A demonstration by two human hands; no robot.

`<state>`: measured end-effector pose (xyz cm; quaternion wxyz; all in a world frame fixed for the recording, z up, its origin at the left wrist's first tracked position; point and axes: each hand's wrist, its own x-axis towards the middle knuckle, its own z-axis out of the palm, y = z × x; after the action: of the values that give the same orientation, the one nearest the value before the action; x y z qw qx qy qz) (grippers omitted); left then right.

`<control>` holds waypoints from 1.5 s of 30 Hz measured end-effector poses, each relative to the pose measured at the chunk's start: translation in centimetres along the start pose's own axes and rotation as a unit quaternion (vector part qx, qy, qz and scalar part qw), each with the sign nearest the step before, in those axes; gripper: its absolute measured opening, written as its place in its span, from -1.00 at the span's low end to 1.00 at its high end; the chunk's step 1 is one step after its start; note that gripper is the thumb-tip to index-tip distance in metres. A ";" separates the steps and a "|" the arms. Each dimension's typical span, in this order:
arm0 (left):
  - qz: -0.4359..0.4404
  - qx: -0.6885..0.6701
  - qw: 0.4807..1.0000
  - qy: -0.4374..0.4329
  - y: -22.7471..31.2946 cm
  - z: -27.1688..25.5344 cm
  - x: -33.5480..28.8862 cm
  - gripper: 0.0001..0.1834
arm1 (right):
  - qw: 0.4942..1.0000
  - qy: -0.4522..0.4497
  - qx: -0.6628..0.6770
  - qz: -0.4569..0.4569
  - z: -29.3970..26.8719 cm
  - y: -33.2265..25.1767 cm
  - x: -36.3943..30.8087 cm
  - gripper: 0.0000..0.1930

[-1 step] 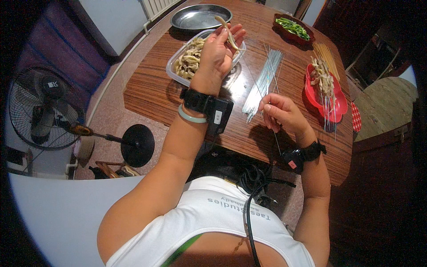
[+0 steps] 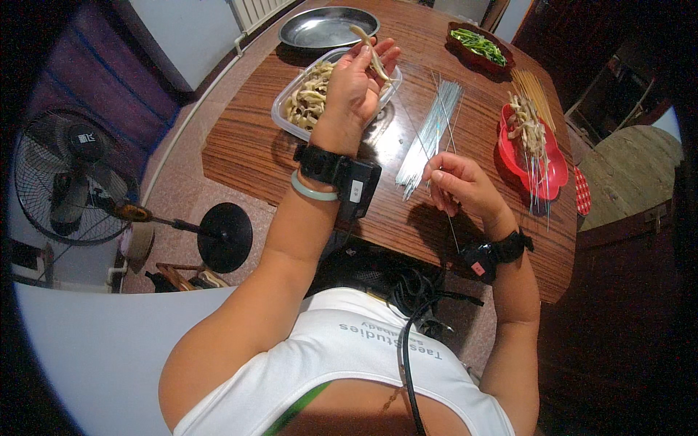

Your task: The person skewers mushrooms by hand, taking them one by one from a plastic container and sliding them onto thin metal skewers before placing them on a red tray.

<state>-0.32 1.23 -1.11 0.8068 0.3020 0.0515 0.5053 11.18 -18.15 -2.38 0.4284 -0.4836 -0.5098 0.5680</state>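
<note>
Left hand (image 2: pixel 356 83) is raised over the clear rectangular plastic tub of pale mushroom strips (image 2: pixel 305 98), its fingers pinched together on one long pale mushroom strip (image 2: pixel 371 54) that stands out above the fingertips; right hand (image 2: pixel 458 182) hovers just above the table near its front edge, thumb and fingers closed on a thin metal skewer (image 2: pixel 451 225) whose shaft runs down past the wrist; both wrists carry black strapped devices, and the left wrist also wears a pale green bangle (image 2: pixel 309 190).

Largest of all is the brown wooden table (image 2: pixel 247 145) with its wavy grain, which bears everything else; beside it on the person's left, on the tiled floor, stands a black pedestal fan (image 2: pixel 69 174) with a round base; at the table's far edge sits a round shallow steel tray (image 2: pixel 327 27); the plastic tub lies just in front of that tray, under the left hand; to the right lies a red shallow plastic dish (image 2: pixel 556 171) holding skewers already loaded with mushroom; behind it is a dark red oval dish of green vegetables (image 2: pixel 480 45); between the tub and the red dish lies a loose bundle of bare metal skewers (image 2: pixel 432 131), fanned out lengthwise; just beyond the red dish rests a small sheaf of pale bamboo sticks (image 2: pixel 534 91).
</note>
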 end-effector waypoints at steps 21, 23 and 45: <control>0.025 0.004 1.000 0.017 0.6 0.1 -0.1 -0.82 | 0.999 0.001 -0.045 0.018 -0.1 -0.2 0.1 -0.84; 0.023 0.010 1.000 -0.003 0.4 0.0 0.0 -0.84 | 0.999 -0.002 -0.042 0.017 -0.2 0.1 0.1 -0.84; 0.030 -0.004 1.000 0.007 0.4 -0.2 0.1 -0.84 | 0.999 0.000 -0.044 -0.010 -0.2 0.1 0.2 -0.84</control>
<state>-0.65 1.51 -1.11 0.7924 0.2962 0.0462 0.5313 11.33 -17.96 -2.53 0.4121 -0.4972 -0.5391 0.5406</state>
